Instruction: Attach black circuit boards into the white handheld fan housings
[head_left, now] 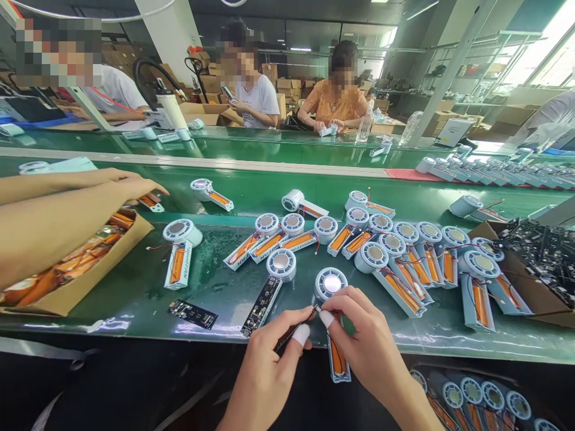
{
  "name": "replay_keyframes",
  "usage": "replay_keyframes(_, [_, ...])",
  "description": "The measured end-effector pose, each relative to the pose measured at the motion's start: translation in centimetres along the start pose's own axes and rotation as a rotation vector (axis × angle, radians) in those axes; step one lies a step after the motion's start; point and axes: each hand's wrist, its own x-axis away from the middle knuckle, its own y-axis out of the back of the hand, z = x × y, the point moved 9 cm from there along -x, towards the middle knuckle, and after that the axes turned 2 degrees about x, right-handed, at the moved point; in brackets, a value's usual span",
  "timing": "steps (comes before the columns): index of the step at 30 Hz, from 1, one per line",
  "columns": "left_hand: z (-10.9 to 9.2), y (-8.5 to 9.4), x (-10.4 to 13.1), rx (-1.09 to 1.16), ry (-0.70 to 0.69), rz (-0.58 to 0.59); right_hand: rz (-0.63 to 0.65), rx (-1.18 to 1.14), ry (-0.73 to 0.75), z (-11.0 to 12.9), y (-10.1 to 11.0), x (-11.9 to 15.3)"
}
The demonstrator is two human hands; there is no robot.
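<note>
Near the table's front edge, my left hand [276,362] pinches a narrow black circuit board [287,340], mostly covered by the fingers. My right hand [366,332] is closed at the board's upper end, its fingertips meeting those of the left; the tiny part between them is too small to make out. White covers sit on both thumbs. Just behind and under the right hand lies a light-blue handheld fan [331,284], its open handle showing an orange battery [338,359]. To the left, another fan [281,265] has a black board [262,305] lying along its handle.
A loose circuit board [192,314] lies left. Several open fans [406,231] crowd the middle and right. A carton of orange batteries [74,299] stands left, with a co-worker's arms [81,203] reaching over it; a carton of circuit boards [543,257] stands right. People sit across the table.
</note>
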Motion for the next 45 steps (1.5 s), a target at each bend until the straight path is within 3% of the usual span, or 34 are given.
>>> replay_keyframes(5, [0.5,0.2,-0.7,0.073,0.055,0.087,0.132,-0.165,-0.051,-1.0,-0.4,-0.2])
replay_keyframes(9, [0.3,-0.1,-1.0,0.078,0.039,0.152,0.105,-0.174,-0.063,-1.2,-0.4,-0.1])
replay_keyframes(13, [0.2,0.0,-0.8,0.05,0.025,0.143,0.069,-0.095,-0.036,-0.6,-0.4,0.0])
replay_keyframes(18, [-0.1,-0.3,-0.5,0.002,0.013,0.166,0.129,-0.13,-0.073,-0.7,-0.4,0.0])
replay_keyframes(24, [0.5,0.3,-0.3,-0.085,0.044,0.088,0.139,-0.032,-0.048,-1.7,1.5,2.1])
replay_keyframes(30, [-0.5,-0.1,-0.1,-0.212,-0.04,0.08,0.304,0.082,0.043,-1.3,0.8,2.9])
replay_keyframes(34, [-1.4,-1.1,0.0,-0.369,-0.163,0.112,0.329,0.04,0.024,-1.7,0.3,2.1])
replay_keyframes(40, [-1.2,-1.6,-0.1,-0.537,-0.204,0.129,0.372,-0.017,-0.021,-2.5,1.2,1.9])
replay_keyframes(45, [-1.6,-1.7,0.0,-0.578,-0.263,0.123,0.523,0.148,-0.002,-2.1,1.1,1.9])
